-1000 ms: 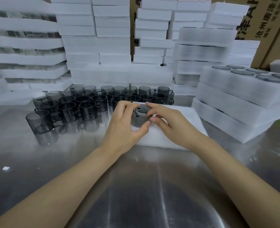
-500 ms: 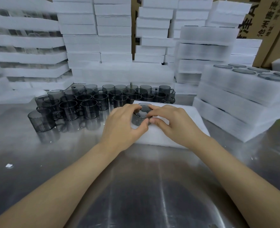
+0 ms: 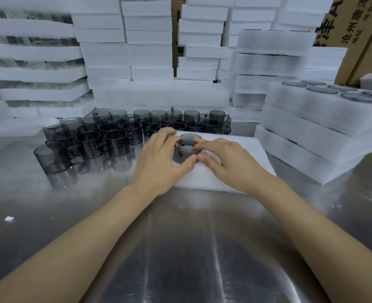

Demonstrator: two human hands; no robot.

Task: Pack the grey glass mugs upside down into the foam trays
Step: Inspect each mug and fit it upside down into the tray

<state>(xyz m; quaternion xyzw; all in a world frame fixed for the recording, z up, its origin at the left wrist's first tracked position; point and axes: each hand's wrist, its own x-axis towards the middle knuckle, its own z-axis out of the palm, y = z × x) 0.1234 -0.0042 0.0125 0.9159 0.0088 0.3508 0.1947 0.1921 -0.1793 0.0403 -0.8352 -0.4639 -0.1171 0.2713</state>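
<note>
Right now the grey glass mug (image 3: pixel 185 150) sits between both my hands at the far left part of the foam tray (image 3: pixel 204 179), its lower part sunk into the white foam; from here I cannot tell for certain which end is up. My left hand (image 3: pixel 159 162) curls round the mug's left side, fingers (image 3: pixel 169 136) bent over its far edge and the thumb pressed against its near wall. My right hand (image 3: pixel 228 162) grips it from the other side, the forefinger lying across the top rim and the thumb tucked low at the near wall, so that my two thumbs almost meet in front of the glass. The rest of the tray's top stretches away bare and white to the right of my right hand. The tray lies flat on the shiny steel tabletop (image 3: pixel 180 248), and both my forearms reach across that metal towards it. Just beyond the tray and off to its left stands a crowd of loose mugs (image 3: pixel 115 138), upright with their handles showing, packed close together. To the tray's right rises a stack of filled trays (image 3: pixel 312 136), with round grey mug ends (image 3: pixel 322 90) showing in the topmost one. Behind the tray, past the mugs, tall piles of white foam (image 3: pixel 150 51) fill the background, and brown cardboard boxes (image 3: pixel 355 29) with printed characters stand far off to its right. A small white scrap (image 3: pixel 9 219) lies on the tabletop well to the tray's left.
</note>
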